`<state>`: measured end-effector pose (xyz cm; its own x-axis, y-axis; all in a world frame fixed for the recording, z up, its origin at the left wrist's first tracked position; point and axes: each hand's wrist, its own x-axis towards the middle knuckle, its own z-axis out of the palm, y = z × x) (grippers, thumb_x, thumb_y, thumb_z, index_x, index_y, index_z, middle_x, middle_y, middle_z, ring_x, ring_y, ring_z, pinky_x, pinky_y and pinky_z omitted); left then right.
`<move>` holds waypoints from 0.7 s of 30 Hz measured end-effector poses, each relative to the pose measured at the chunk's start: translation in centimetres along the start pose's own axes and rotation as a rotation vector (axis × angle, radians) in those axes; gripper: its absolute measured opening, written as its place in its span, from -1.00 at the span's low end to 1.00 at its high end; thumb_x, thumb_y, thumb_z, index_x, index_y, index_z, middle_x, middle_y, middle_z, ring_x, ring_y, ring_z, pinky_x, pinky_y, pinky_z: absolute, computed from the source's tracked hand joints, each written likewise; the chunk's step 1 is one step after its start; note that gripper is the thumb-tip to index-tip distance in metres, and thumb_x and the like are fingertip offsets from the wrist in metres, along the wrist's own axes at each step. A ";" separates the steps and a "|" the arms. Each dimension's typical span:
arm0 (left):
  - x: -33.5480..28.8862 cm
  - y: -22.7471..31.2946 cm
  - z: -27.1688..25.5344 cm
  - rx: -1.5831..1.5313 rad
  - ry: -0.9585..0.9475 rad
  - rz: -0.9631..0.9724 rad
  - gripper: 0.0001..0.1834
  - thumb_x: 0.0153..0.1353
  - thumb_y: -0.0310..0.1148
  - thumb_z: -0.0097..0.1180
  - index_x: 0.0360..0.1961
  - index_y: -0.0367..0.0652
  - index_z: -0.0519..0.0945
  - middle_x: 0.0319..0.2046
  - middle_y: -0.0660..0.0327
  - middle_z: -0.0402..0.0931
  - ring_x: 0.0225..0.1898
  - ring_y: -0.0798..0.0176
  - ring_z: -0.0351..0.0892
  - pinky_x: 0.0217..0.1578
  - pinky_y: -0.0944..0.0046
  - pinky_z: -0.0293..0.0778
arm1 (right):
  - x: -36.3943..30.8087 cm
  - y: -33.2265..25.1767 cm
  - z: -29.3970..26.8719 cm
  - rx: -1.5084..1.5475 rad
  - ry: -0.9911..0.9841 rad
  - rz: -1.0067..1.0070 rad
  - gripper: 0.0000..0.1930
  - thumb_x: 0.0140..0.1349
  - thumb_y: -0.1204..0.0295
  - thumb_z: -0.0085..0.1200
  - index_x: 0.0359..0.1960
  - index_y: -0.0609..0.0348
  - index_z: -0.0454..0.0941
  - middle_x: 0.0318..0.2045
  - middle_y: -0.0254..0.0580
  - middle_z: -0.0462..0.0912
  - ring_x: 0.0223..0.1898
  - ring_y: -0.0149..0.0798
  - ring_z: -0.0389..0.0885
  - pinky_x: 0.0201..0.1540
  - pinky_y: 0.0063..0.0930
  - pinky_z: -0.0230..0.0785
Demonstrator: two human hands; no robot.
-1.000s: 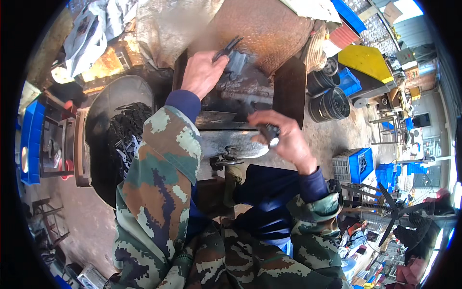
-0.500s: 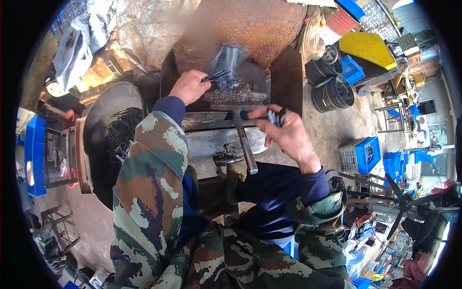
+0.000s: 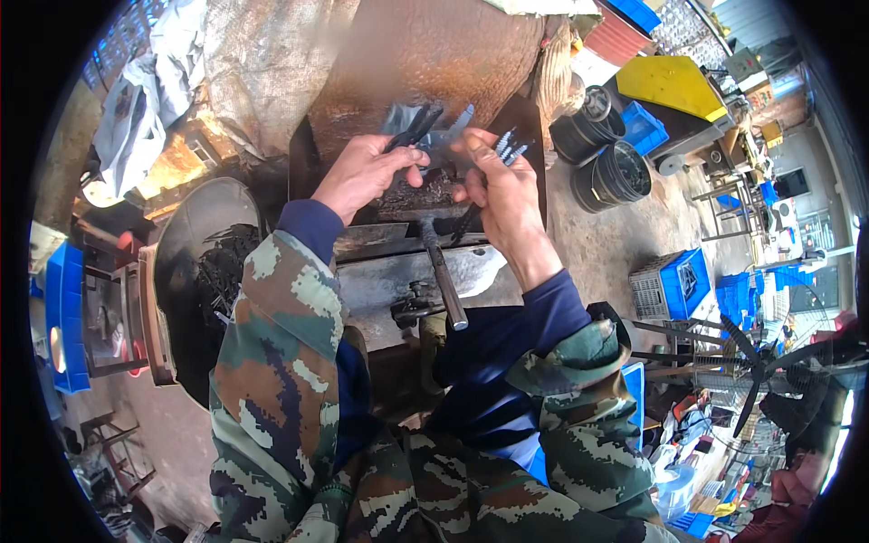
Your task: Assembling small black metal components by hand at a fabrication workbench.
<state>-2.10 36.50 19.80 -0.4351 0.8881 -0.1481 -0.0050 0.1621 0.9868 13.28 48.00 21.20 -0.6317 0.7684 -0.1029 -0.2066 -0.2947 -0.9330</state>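
My left hand point(image 3: 358, 176) is closed around a few slim black metal pieces point(image 3: 415, 128) that point up and away to the right. Close beside it, my right hand point(image 3: 509, 201) grips several short grey pieces with ridged, twisted-looking ends point(image 3: 507, 147); their exact kind is too small to tell. A flat bluish-grey piece point(image 3: 462, 121) stands up by the right fingertips. Both hands hover over a dark, crusted block point(image 3: 412, 201) between metal side plates. Below them, a T-shaped metal bar point(image 3: 444, 282) like a hammer lies over a pale ledge point(image 3: 371, 282).
To the left, a large dark pan point(image 3: 181, 299) holds black slivers. A rusty sheet point(image 3: 434, 54) rises in front. Black buckets point(image 3: 612, 178), a blue-and-white crate point(image 3: 674, 282) and a fan point(image 3: 756, 371) are on the right. A blue tray point(image 3: 66, 317) stands far left.
My right hand has moved up and left, from beside the bar's head to close by my left hand. The pieces in both hands now stand more upright. The view has shifted slightly.
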 end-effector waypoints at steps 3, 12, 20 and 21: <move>-0.5 0.3 0.8 -0.151 -0.084 -0.028 -0.75 0.31 -0.27 0.05 -0.17 -0.23 0.62 -0.48 0.29 0.58 -0.70 0.62 0.08 -0.70 0.52 -0.02 | 0.0 0.3 0.5 -0.019 -0.015 -0.040 -0.81 0.29 0.46 0.11 -0.13 0.30 0.54 -0.52 -0.25 0.57 -0.76 -0.55 0.25 -0.69 -0.56 0.35; 0.9 -1.7 -1.7 -0.147 0.060 -0.049 -0.70 0.30 -0.30 -0.05 -0.23 -0.36 0.59 -0.39 0.27 0.56 -0.69 0.58 0.13 -0.69 0.48 0.02 | -0.4 0.1 -0.1 -0.062 0.018 -0.038 -0.86 0.27 0.45 0.15 -0.19 0.23 0.57 -0.75 -0.43 0.38 -0.76 -0.55 0.23 -0.68 -0.54 0.33; 4.1 -7.2 -3.3 0.317 0.120 -0.145 -0.73 0.28 -0.36 -0.08 -0.30 -0.37 0.58 -0.41 0.28 0.52 -0.62 0.50 0.28 -0.56 0.41 0.21 | -0.5 0.4 -1.1 -0.149 0.043 -0.045 -0.83 0.27 0.40 0.16 -0.23 0.25 0.56 -0.68 -0.41 0.44 -0.76 -0.56 0.26 -0.69 -0.55 0.34; 4.4 -7.6 -3.1 0.359 0.068 -0.098 -0.73 0.22 -0.36 -0.01 -0.25 -0.36 0.60 -0.36 0.13 0.55 -0.46 0.34 0.41 -0.38 0.31 0.32 | -0.6 0.3 -1.1 -0.186 0.050 -0.050 -0.84 0.27 0.41 0.16 -0.23 0.25 0.56 -0.70 -0.39 0.42 -0.77 -0.55 0.23 -0.68 -0.53 0.34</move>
<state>-6.80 37.81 11.88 -0.5067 0.8326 -0.2238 0.2611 0.3956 0.8805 14.41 48.12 20.57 -0.5853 0.8080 -0.0678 -0.0919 -0.1491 -0.9845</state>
